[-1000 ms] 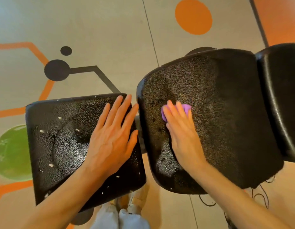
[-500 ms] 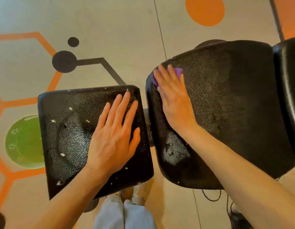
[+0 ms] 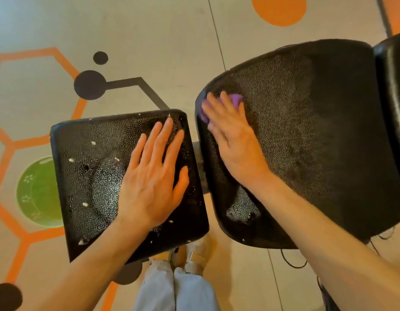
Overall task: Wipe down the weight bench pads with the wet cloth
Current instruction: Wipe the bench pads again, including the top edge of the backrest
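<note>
Two black textured bench pads lie side by side below me. The smaller square seat pad (image 3: 86, 176) on the left carries white flecks and a wet sheen. My left hand (image 3: 154, 176) rests flat on its right half, fingers straight. The larger back pad (image 3: 317, 142) is on the right. My right hand (image 3: 230, 135) presses a small purple cloth (image 3: 236, 100) flat against that pad's far left corner; the cloth shows only past the fingertips and beside the index finger. A wet patch (image 3: 241, 209) glistens near the pad's front left.
A third black pad (image 3: 394, 86) adjoins at the far right edge. A narrow gap with a metal frame part (image 3: 200, 158) separates the two pads. My legs and shoes (image 3: 190, 261) stand below it. Thin cables (image 3: 293, 261) lie on the floor at lower right.
My right hand slid the purple cloth from the middle-left of the back pad up to its far left corner. My left hand stayed flat on the seat pad.
</note>
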`<action>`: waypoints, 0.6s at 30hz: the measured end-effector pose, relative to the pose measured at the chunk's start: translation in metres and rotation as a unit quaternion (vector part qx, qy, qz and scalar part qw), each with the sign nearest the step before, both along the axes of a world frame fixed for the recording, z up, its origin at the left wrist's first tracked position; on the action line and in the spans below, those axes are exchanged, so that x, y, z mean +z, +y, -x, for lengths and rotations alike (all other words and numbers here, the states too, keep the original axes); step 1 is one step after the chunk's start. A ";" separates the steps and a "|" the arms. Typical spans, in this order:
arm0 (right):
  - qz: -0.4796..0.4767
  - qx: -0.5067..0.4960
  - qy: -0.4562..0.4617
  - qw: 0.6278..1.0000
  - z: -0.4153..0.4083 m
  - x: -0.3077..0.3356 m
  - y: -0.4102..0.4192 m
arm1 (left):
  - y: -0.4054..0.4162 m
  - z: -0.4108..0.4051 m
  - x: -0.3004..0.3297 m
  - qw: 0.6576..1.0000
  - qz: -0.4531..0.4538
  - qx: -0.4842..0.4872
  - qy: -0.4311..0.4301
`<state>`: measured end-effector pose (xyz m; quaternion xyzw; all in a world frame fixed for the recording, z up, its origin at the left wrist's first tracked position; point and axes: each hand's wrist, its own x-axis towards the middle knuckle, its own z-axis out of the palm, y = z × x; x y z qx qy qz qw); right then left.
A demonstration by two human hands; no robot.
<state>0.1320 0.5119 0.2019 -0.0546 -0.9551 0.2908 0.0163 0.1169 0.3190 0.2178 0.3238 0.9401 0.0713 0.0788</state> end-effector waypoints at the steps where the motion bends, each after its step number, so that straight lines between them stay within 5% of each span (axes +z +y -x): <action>1: -0.002 0.050 -0.010 0.999 -0.036 -0.001 -0.003 | 0.000 0.000 0.000 1.000 -0.002 0.001 0.001; 4: -0.011 0.174 -0.052 0.983 -0.142 0.008 -0.003 | 0.000 -0.001 0.000 1.000 -0.002 0.005 0.002; 6: -0.007 0.200 -0.048 0.978 -0.137 0.008 0.015 | 0.000 0.000 0.000 1.000 0.003 0.005 0.003; 11: -0.001 -0.044 -0.008 0.999 -0.039 -0.002 0.009 | 0.000 0.000 -0.001 1.000 0.007 0.003 0.001; 16: -0.056 0.118 -0.050 0.990 -0.183 0.003 -0.019 | -0.001 -0.001 -0.001 1.000 -0.004 0.003 -0.001; 18: -0.074 0.133 -0.030 0.988 -0.175 0.001 -0.005 | 0.000 -0.001 -0.001 1.000 -0.009 0.004 0.000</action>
